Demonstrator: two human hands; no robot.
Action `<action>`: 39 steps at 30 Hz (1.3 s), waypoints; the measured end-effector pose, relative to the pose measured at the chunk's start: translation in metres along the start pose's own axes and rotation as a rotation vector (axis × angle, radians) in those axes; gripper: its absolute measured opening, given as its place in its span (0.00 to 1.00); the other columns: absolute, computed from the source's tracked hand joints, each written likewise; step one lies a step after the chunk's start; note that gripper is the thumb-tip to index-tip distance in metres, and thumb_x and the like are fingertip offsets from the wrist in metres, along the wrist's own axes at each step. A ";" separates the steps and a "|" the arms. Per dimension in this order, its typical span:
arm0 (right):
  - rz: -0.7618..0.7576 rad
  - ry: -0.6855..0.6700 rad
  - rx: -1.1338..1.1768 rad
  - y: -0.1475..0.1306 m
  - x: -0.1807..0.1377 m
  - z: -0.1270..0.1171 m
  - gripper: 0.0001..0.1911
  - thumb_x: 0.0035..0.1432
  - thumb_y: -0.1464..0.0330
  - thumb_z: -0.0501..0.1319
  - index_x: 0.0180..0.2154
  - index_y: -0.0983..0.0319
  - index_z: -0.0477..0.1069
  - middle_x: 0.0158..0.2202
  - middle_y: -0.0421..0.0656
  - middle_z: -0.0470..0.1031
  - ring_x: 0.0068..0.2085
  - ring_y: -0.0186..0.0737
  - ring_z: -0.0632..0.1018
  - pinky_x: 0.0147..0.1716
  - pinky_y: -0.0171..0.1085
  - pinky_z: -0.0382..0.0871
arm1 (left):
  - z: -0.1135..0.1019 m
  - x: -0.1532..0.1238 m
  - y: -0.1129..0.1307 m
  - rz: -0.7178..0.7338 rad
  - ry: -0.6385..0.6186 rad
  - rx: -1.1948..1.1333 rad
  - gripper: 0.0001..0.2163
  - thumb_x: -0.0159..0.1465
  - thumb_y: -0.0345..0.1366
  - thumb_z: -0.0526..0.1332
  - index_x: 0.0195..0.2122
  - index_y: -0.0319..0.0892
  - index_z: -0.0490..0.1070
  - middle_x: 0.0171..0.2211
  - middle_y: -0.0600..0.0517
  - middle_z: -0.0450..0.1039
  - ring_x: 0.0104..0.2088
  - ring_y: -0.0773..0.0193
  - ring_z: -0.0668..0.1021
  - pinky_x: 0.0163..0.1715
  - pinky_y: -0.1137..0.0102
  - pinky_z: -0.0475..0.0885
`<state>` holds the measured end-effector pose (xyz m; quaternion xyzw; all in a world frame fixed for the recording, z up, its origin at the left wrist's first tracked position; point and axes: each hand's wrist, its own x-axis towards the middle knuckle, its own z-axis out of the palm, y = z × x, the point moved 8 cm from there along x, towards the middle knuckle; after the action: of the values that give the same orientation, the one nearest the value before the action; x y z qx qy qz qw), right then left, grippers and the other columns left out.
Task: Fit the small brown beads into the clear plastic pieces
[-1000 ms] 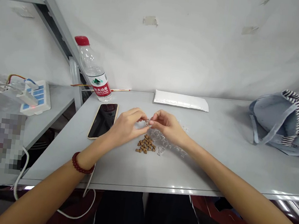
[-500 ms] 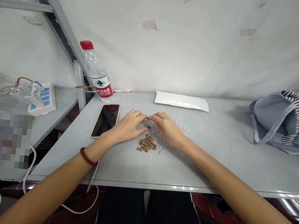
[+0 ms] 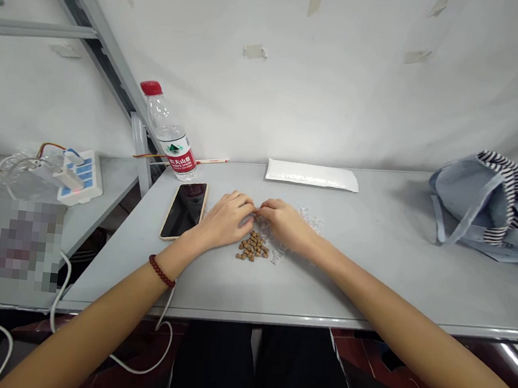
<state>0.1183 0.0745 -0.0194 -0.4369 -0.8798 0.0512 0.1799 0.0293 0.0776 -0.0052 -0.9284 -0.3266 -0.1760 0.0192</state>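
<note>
My left hand and my right hand meet fingertip to fingertip over the tabletop. Both have curled, closed fingers, and whatever they pinch is hidden or too small to name. Just below the fingertips lies a small heap of brown pellets, like dry pet kibble. Small clear plastic pieces are scattered under and around my right hand, partly covered by it. A phone in a pale case lies face up beside my left hand.
On the grey table, a water bottle with a red cap stands at the back left. A white flat packet lies near the wall, and a blue cloth bag is at the right. A power strip with cables sits on the left-hand table.
The fingers of both hands have curled in more and closed up together. A brown bit visible between them before is now covered. The view has shifted slightly.
</note>
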 end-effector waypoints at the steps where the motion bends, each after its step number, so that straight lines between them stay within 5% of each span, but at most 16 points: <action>1: -0.003 -0.004 -0.009 0.000 0.000 0.001 0.19 0.56 0.84 0.50 0.41 0.66 0.75 0.40 0.50 0.73 0.38 0.41 0.70 0.36 0.37 0.62 | 0.003 0.001 0.001 -0.004 -0.013 -0.015 0.07 0.63 0.31 0.55 0.39 0.39 0.71 0.41 0.46 0.71 0.44 0.55 0.70 0.44 0.61 0.67; 11: 0.027 -0.016 -0.040 0.007 0.002 -0.002 0.19 0.54 0.86 0.53 0.39 0.64 0.76 0.39 0.49 0.74 0.37 0.41 0.73 0.35 0.37 0.61 | -0.001 -0.002 -0.010 -0.081 -0.100 -0.109 0.09 0.65 0.37 0.55 0.42 0.40 0.71 0.40 0.46 0.70 0.43 0.55 0.72 0.45 0.59 0.68; 22: 0.102 0.027 0.083 0.013 0.006 -0.010 0.11 0.60 0.77 0.56 0.38 0.65 0.77 0.36 0.49 0.76 0.41 0.43 0.73 0.40 0.39 0.63 | 0.001 -0.003 -0.014 -0.111 -0.135 -0.146 0.07 0.65 0.30 0.52 0.36 0.39 0.70 0.37 0.47 0.70 0.41 0.56 0.72 0.43 0.61 0.68; 39: 0.202 0.130 0.242 0.022 0.011 -0.010 0.10 0.54 0.81 0.58 0.35 0.67 0.77 0.35 0.49 0.76 0.33 0.38 0.75 0.35 0.36 0.67 | 0.009 0.004 -0.017 -0.163 0.006 -0.324 0.04 0.63 0.34 0.59 0.32 0.41 0.71 0.31 0.50 0.75 0.37 0.59 0.75 0.39 0.64 0.70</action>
<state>0.1320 0.0956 -0.0125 -0.5007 -0.8053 0.1461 0.2818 0.0247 0.0949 -0.0139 -0.8893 -0.3681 -0.2299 -0.1440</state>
